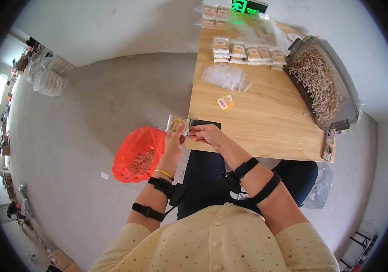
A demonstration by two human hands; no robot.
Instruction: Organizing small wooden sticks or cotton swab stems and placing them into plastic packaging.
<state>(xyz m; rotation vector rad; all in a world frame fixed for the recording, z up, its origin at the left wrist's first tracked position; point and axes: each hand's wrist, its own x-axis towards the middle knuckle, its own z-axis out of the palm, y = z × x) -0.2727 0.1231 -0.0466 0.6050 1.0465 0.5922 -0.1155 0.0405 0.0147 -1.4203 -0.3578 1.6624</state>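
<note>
A small clear packet of cotton swabs (174, 122) with a yellow label card is held up at the table's left near corner. My left hand (175, 141) grips it, the thumb lying across its front. At the packet's right end, my right hand (206, 135) has its fingers pinched together on the clear edge. Just behind these fingers a flat black piece (208, 123) lies on the table corner, partly covered by my hand. A few loose yellow and white label cards (225, 103) lie farther back on the wooden table (257, 118).
A grey bin (351, 86) of loose cotton swabs lies tilted at the table's right. Filled packets (253, 53) stand in a row at the back, near empty clear bags (226, 78). An open red plastic bag (128, 147) with swab-like bits is left of my left forearm.
</note>
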